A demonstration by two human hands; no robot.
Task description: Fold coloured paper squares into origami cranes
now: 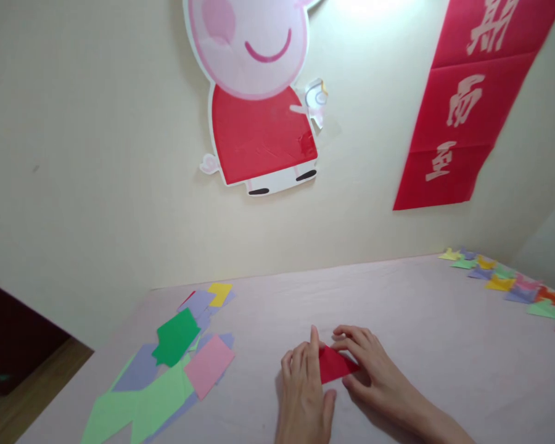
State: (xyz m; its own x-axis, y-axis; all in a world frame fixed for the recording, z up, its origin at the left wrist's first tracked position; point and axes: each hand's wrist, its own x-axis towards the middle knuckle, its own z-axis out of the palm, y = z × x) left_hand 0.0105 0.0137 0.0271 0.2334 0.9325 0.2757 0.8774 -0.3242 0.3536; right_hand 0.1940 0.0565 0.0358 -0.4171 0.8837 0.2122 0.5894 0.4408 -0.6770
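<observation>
A folded piece of red paper (335, 365), roughly triangular where it shows, lies on the pale tabletop between my hands. My left hand (304, 388) rests on its left side with fingers stretched out and thumb apart, covering that part. At the right corner of the paper is my right hand (374, 370), its fingers bent and its thumb below, gripping around the tip. How far the paper reaches under the left fingers is hidden.
Loose coloured sheets, among them a dark green one (178, 336), a pink one (209, 366) and light green ones (161, 404), overlap at the left. Small folded paper pieces (499, 282) line the right back edge. Behind the table rises a wall (361, 228) with a pig cutout (263, 132) and red banner (448, 123).
</observation>
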